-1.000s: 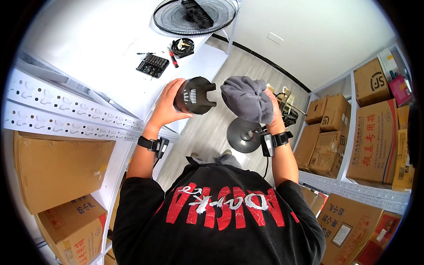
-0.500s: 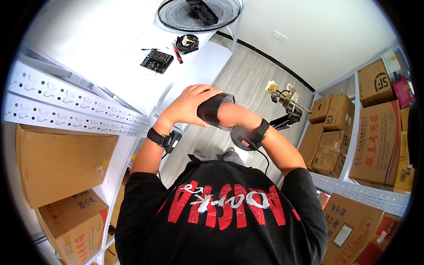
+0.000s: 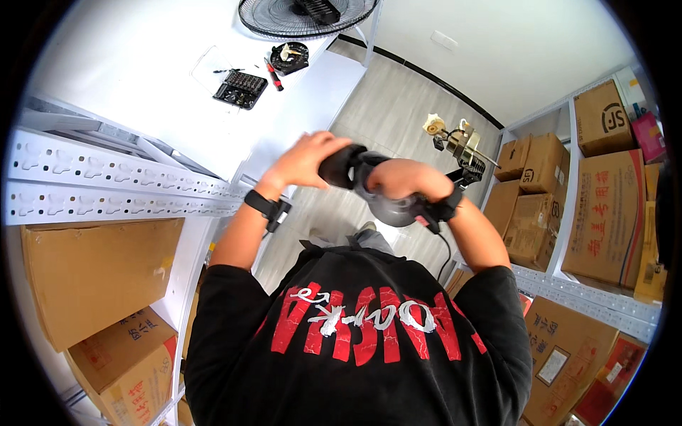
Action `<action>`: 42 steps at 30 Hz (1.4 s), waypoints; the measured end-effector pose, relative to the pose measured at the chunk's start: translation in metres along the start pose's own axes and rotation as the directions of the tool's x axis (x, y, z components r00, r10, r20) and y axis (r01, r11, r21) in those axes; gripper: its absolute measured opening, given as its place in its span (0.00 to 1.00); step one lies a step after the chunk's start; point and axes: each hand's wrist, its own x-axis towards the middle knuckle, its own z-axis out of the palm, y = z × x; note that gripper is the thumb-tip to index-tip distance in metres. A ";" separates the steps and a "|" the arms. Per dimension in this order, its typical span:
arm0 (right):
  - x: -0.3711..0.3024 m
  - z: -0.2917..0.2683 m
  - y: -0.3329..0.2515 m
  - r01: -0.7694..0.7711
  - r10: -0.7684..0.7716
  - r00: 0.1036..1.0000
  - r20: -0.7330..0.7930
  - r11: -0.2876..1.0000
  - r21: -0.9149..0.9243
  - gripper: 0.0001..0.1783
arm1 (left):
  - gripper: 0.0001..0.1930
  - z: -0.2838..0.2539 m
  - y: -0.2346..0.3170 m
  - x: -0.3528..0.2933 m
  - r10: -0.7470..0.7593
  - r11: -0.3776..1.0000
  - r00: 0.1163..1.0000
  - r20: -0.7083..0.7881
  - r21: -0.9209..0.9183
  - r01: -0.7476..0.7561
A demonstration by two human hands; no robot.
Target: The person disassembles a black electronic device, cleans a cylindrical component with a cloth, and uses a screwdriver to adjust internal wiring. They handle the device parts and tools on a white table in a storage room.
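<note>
Above the grey floor (image 3: 389, 92): both hands are raised before the black shirt (image 3: 369, 312), close together at the black housing (image 3: 335, 169), which lies sideways between them.
Left hand (image 3: 305, 162): curled around the housing's outer wall, thumb on the near side and fingers over the far side.
Right hand (image 3: 408, 177): bent inward at the wrist and closed on the grey cloth (image 3: 362, 176), its fingertips partly hidden by the turn of the hand.
Cloth and housing: a second ago they were held apart; half a second ago the right hand was sunk into the housing's open end. Now that hand is back in view just outside, the cloth pressed close to the rim, so the work seems to be a wipe of the inner wall. Motion blur hides whether any cloth remains inside.
Housing's make: a smooth, dark, rounded shell, apparently rigid plastic.
Cloth's make: soft, matte and bunched, with blurred folds.
Fan stand: a round, glossy base (image 3: 394, 213) behind the right hand; beyond it, a bare metal motor (image 3: 465, 145) with a thin shaft.
White table (image 3: 156, 71): wire fan grille (image 3: 266, 18), round black part (image 3: 293, 62), red-and-black screwdriver (image 3: 273, 75) and bit case (image 3: 241, 89).
</note>
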 end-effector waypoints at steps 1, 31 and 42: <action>-0.015 0.007 0.011 -0.027 0.025 0.993 -0.113 1.000 -0.015 0.13 | 0.51 0.003 -0.020 -0.008 -0.051 0.998 0.994 -0.101 -0.034 0.048; -0.009 0.019 0.039 -0.257 0.130 0.662 -0.739 0.964 -0.061 0.14 | 0.52 -0.058 0.008 -0.046 -0.178 0.982 0.875 -0.450 -0.144 0.126; 0.010 0.005 0.013 0.768 0.263 0.526 -0.809 0.261 0.584 0.23 | 0.57 -0.031 0.009 -0.047 -0.249 0.657 0.930 -0.272 -0.752 -0.044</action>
